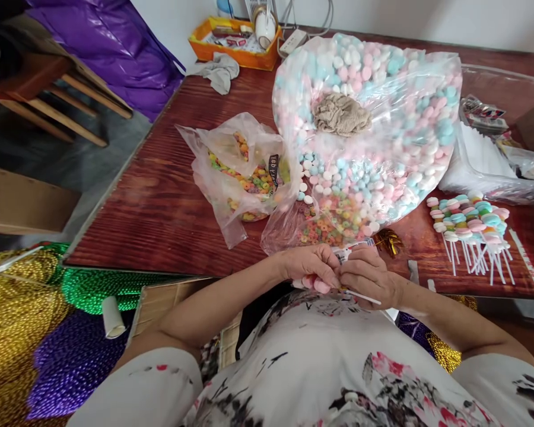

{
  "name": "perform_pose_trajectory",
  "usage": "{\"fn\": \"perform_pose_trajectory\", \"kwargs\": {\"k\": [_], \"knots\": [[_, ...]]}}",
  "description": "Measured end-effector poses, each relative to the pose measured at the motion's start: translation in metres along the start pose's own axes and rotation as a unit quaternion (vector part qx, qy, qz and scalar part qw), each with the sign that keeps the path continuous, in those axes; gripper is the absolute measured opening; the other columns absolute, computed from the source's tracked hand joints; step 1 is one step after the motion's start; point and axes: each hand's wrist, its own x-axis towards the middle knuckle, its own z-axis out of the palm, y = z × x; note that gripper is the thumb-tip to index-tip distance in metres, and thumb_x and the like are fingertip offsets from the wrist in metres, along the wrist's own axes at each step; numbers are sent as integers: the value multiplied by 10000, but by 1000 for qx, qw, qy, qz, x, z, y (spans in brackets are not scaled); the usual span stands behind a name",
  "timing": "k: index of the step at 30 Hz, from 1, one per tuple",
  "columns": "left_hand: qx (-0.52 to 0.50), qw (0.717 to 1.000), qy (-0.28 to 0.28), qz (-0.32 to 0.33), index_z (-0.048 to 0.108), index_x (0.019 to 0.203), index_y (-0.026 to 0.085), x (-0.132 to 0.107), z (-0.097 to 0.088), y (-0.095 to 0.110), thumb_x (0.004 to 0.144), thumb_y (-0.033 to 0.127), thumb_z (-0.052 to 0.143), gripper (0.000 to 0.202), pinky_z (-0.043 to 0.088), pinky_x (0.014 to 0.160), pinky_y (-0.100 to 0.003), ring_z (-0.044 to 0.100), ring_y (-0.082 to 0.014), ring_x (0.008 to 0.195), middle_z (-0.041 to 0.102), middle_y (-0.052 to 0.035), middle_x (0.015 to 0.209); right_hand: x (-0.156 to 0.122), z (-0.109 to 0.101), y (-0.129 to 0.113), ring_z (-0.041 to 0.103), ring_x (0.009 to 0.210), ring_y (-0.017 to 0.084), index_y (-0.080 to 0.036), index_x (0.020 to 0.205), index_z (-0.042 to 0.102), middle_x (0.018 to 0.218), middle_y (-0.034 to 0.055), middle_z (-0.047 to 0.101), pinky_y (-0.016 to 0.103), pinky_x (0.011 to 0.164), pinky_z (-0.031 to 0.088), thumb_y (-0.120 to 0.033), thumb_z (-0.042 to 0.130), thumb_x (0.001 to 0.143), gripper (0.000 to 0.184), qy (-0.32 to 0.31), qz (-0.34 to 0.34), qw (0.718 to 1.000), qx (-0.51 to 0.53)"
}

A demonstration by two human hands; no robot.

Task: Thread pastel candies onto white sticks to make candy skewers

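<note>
Low in front of my body, close to the table's front edge, my left hand [315, 268] is closed around a candy stick. Its pink pieces [317, 284] show under my fingers, and its white stick [364, 297] points out to the right below my right hand [368, 276]. My right hand's fingers are pinched together where candy and stick meet; what they grip is hidden. Just beyond my hands lie a clear bag of colourful ring candies [338, 228] and a bunch of gold ties [388, 242]. Finished-looking candy sticks [469, 222] are piled to the right.
A large bag of pastel candies [382, 118], with a brown cloth [342, 114] on top, covers the table's middle. Left of it sits a bag of ring candies [249, 172]. A clear bin [507, 190] stands right, an orange tray [235, 56] behind. Bead strands [80, 356] hang lower left.
</note>
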Motion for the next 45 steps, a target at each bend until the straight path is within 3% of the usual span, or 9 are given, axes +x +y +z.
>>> {"fn": "perform_pose_trajectory", "kwargs": {"k": [7, 10, 14, 20, 27, 33, 36, 43, 45], "knots": [[154, 985, -81, -3, 761, 659, 175, -2, -36, 28, 568, 333, 865, 209, 391, 408, -227, 542, -141, 469, 681, -33, 567, 16, 0, -7, 441, 688, 187, -208, 845, 559, 752, 39, 578, 343, 646, 348, -92, 440, 905, 177, -9, -69, 995, -77], [229, 972, -9, 44, 782, 683, 179, -19, -44, 53, 564, 309, 878, 201, 466, 487, -242, 620, -181, 550, 709, -47, 615, 15, -5, -8, 423, 678, 190, -210, 863, 540, 727, 30, 538, 337, 646, 327, -84, 439, 892, 163, -34, -51, 991, -117], [286, 884, 235, 284, 799, 806, 170, -48, -3, 75, 606, 267, 876, 235, 517, 655, -288, 665, -212, 712, 711, -75, 724, 17, -5, 4, 416, 657, 191, -213, 818, 500, 696, 23, 492, 331, 628, 323, -85, 456, 846, 138, -28, 0, 991, -131], [493, 777, 149, 361, 744, 853, 229, -24, 33, 31, 857, 326, 638, 144, 511, 865, -369, 641, -229, 821, 703, -88, 828, 50, -19, 9, 458, 623, 135, -216, 761, 465, 667, -12, 485, 285, 591, 362, -142, 431, 930, 188, 162, 217, 960, 66], [183, 797, 408, 407, 704, 1054, 204, -16, -20, 15, 868, 423, 659, 291, 522, 839, -341, 647, -232, 958, 707, -75, 984, 56, 2, -1, 415, 556, 104, -210, 721, 456, 616, -39, 442, 242, 516, 342, -237, 482, 938, 220, 165, 293, 910, 242], [20, 921, 217, 323, 625, 1241, 234, -13, -4, -4, 876, 623, 579, 535, 563, 760, -392, 693, -270, 947, 710, -130, 1104, 57, 14, 23, 509, 693, 170, -211, 877, 523, 769, 37, 578, 330, 666, 415, -133, 449, 909, 111, 216, 103, 970, -31], [19, 931, 173, 320, 580, 1318, 225, -12, -2, -9, 831, 567, 679, 604, 573, 795, -412, 697, -268, 936, 709, -128, 1100, 58, 23, 29, 532, 713, 195, -193, 979, 536, 823, 70, 609, 358, 691, 434, -123, 443, 890, 146, 195, -5, 974, -118], [343, 711, 452, 415, 650, 1265, 287, -22, -23, -21, 914, 390, 624, 367, 440, 1096, -497, 500, -291, 1324, 538, -91, 1429, 50, 30, 36, 504, 690, 200, -174, 954, 553, 789, 79, 593, 352, 647, 422, -86, 425, 884, 170, 185, 4, 973, -139], [303, 739, 433, 417, 514, 1419, 306, -21, -24, -27, 971, 373, 534, 453, 539, 978, -439, 591, -258, 1227, 548, -111, 1418, 51, 25, 39, 503, 689, 195, -184, 947, 551, 782, 70, 593, 352, 652, 427, -90, 438, 883, 160, 184, 3, 973, -139]]}}
